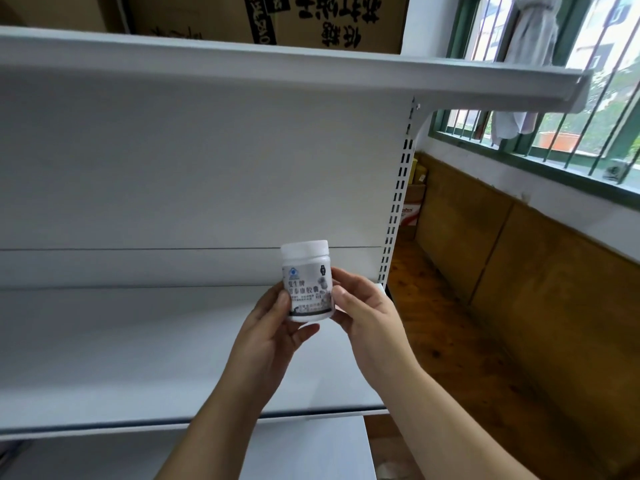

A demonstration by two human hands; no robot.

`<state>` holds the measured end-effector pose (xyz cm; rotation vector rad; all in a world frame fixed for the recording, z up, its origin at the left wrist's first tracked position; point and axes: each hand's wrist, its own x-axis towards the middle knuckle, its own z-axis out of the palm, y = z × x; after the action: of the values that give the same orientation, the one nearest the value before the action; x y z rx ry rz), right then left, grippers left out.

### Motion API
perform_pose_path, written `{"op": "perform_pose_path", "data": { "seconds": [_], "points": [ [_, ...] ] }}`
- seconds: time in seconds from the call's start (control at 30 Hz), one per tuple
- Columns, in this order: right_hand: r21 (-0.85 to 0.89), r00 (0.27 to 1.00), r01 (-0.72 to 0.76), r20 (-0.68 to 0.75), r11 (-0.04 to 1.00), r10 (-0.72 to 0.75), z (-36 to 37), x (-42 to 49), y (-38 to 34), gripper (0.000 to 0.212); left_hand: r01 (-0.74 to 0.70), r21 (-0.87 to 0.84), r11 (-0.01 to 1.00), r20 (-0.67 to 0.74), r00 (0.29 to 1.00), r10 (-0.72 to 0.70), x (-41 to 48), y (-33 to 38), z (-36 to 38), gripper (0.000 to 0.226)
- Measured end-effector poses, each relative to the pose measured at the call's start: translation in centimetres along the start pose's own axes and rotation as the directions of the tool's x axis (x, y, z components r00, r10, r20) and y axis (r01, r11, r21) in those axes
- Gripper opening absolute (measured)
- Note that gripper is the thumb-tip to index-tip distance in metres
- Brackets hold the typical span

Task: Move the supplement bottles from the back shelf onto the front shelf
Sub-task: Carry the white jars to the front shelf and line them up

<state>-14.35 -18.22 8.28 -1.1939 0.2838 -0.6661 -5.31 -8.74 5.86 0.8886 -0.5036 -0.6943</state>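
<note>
A white supplement bottle [307, 280] with a white cap and a grey printed label is held upright above the right part of a white shelf board [138, 348]. My left hand [273, 327] grips it from the left and below, thumb on the label. My right hand [360, 313] pinches its right side with thumb and fingertips. No other bottle is in view on this shelf.
A white upper shelf [311, 69] overhangs, with cardboard boxes [311, 19] on top. The slotted upright [398, 202] ends the shelving on the right. Beyond it are a wooden floor [450, 341], a brown wall panel and a barred green window [554, 98].
</note>
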Motion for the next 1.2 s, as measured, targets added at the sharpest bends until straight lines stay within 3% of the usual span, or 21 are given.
{"op": "perform_pose_path", "data": {
  "seconds": [0.27,0.43,0.6,0.77,1.0,1.2],
  "points": [
    [-0.198,0.995,0.096,-0.003,0.976,-0.098,0.9,-0.6,0.5,0.028,0.088,-0.083,0.993,0.047,0.995,-0.084,-1.0,0.4,-1.2,0.041],
    [-0.123,0.999,0.031,0.019,0.992,-0.029,2.1,-1.3,1.6,0.021,0.059,-0.004,0.998,0.004,0.998,-0.059,-2.4,1.3,-3.0,0.035],
    [0.066,0.984,-0.105,0.15,0.992,0.094,3.2,-2.4,3.1,0.021,0.004,0.082,0.997,-0.097,0.995,0.003,-4.8,2.4,-5.1,0.027],
    [0.094,0.948,-0.145,0.299,0.985,0.111,6.3,-5.0,4.6,0.064,-0.043,0.12,0.992,-0.19,0.98,0.065,-9.2,4.1,-6.9,0.018],
    [0.035,0.907,-0.163,0.398,0.986,0.135,13.2,-9.7,5.3,0.028,-0.105,0.173,0.979,-0.292,0.944,0.153,-16.9,8.4,-10.2,0.02],
    [0.017,0.875,-0.174,0.461,0.985,0.147,19.8,-14.1,6.2,0.027,-0.112,0.219,0.969,-0.355,0.916,0.186,-23.5,12.7,-13.2,0.021]
  ]
}}
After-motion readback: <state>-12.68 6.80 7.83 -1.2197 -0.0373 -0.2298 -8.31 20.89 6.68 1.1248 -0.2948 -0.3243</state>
